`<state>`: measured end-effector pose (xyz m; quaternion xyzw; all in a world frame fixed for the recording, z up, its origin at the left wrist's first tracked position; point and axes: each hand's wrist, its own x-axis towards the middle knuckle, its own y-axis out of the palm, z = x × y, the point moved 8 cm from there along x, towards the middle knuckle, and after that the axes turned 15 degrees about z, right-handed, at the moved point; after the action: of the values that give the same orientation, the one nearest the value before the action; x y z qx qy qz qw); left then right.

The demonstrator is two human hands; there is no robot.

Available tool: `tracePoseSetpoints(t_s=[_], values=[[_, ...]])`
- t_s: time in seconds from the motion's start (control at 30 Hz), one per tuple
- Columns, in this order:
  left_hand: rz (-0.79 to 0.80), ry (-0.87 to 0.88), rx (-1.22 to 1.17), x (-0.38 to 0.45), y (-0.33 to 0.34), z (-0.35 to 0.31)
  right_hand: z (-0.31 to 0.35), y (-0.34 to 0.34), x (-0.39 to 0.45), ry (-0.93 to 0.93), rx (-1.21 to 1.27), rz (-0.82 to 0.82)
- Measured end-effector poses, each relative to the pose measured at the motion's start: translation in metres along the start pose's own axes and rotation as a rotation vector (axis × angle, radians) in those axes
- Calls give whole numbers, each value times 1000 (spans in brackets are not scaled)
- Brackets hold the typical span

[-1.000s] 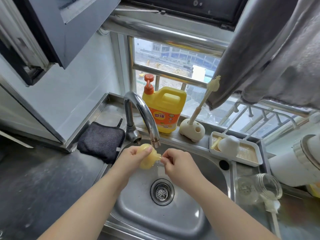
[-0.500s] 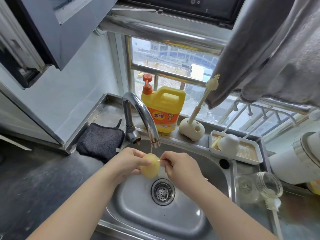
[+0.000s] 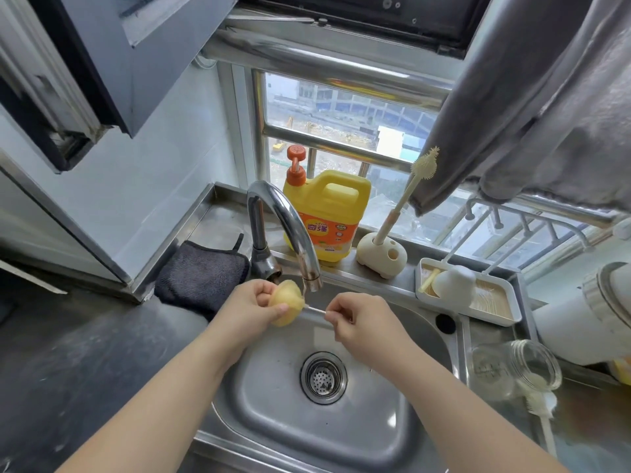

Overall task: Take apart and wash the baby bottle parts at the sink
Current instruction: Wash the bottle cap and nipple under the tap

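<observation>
- Your left hand (image 3: pixel 251 307) grips the soft yellow silicone bottle teat (image 3: pixel 286 303) over the back edge of the steel sink (image 3: pixel 269 397), just under the chrome tap spout (image 3: pixel 300 247).
- Your right hand (image 3: pixel 362 324) pinches a thin white straw-like stick (image 3: pixel 316 310) whose other end touches the teat.
- A clear glass bottle (image 3: pixel 512 368) lies on its side on the worktop at the sink's right edge.
</observation>
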<state>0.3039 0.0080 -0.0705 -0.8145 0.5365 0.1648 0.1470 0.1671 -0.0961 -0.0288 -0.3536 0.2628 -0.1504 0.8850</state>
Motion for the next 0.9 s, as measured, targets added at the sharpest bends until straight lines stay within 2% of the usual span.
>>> tracePoseSetpoints(t_s=[0.1,0.27,0.4,0.7,0.8,0.9], values=[[88,22,12,-1,18,0,7,5,3,1,9,-6],[-17,29,6,0,-2,1,4,2,-1,-3,32,7],[88,53,-5,0,18,1,9,6,0,-7,41,-10],[-38,77,-35,-6,-8,2,-21,-4,-16,101,115,-20],[-22,114,-135,-7,-6,3,-33,-3,-23,140,173,-50],[101,94,-453,-4,14,6,-39,0,-29,149,222,-70]])
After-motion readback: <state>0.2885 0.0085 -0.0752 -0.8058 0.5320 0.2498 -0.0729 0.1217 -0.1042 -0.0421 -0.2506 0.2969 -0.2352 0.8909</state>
